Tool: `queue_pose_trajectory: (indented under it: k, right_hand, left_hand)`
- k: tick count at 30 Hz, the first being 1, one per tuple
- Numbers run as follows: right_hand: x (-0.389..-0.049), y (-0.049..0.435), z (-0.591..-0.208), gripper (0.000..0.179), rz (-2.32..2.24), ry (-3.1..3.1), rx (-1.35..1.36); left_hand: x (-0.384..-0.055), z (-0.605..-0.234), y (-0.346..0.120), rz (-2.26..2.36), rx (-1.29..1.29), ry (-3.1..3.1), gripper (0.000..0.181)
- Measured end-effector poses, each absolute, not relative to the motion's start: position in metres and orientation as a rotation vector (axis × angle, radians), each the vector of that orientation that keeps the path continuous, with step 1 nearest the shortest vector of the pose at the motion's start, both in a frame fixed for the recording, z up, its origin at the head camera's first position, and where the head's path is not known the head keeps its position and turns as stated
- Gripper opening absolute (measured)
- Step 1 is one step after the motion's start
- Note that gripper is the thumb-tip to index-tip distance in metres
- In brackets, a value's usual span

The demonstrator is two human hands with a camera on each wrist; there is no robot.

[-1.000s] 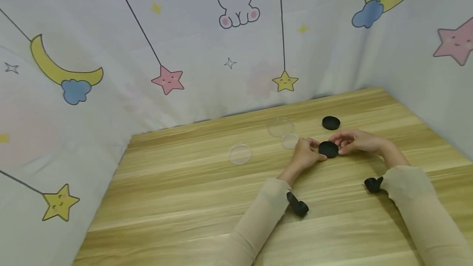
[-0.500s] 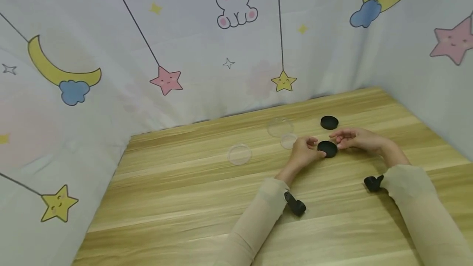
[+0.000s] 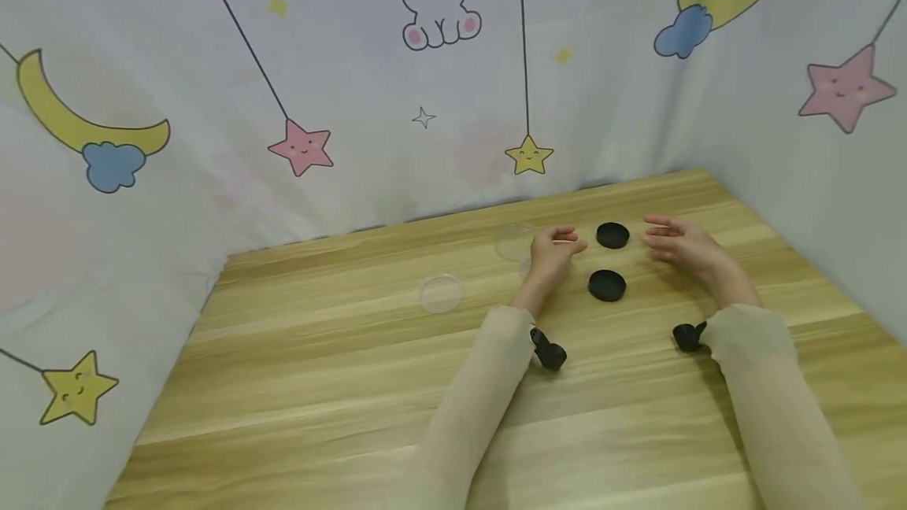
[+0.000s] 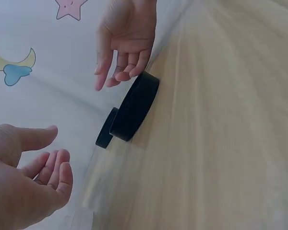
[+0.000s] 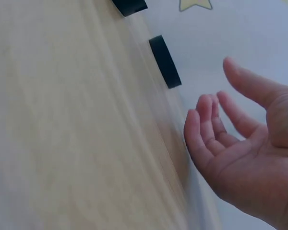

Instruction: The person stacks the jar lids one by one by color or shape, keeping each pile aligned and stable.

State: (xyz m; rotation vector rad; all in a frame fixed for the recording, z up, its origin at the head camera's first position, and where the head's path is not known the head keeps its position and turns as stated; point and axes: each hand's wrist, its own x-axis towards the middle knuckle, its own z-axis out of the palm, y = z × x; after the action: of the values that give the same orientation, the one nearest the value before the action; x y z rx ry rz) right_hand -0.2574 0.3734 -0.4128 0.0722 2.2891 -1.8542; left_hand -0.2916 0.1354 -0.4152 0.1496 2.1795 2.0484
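Two shallow round black lids or dishes lie on the wooden table in the head view: a nearer one (image 3: 607,286) and a farther one (image 3: 612,235). My left hand (image 3: 553,254) hovers left of the farther black piece, fingers loosely bent, holding nothing. On the other side of that piece is my right hand (image 3: 687,249), its fingers relaxed and apart from it. The right wrist view shows the right palm (image 5: 249,148) with nothing in it. Both black pieces stand between the hands, untouched. In the left wrist view, the nearer black piece (image 4: 136,106) partly covers the other.
Clear round discs lie on the table (image 3: 319,384): one at the left (image 3: 441,293), a larger one (image 3: 513,242) farther back, and a smaller one partly hidden by the left hand. A printed curtain (image 3: 368,61) borders the table's back and sides.
Both hands have let go of the nearer black piece and moved away from the body, to either side of the farther one. The head view has shifted slightly.
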Motion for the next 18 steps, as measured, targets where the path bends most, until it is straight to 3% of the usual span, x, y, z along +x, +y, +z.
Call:
queue_pose_trajectory:
  k: [9, 18]
  right_hand:
    - [-0.267, 0.368, -0.421, 0.076, -1.722, 2.376, 0.062]
    - [-0.273, 0.366, -0.423, 0.076, -1.529, 2.487, 0.058]
  left_hand:
    - [-0.297, -0.422, 0.158, 2.003, 0.071, 2.180, 0.045]
    - [-0.301, -0.427, 0.171, 1.925, 0.047, 2.239, 0.041]
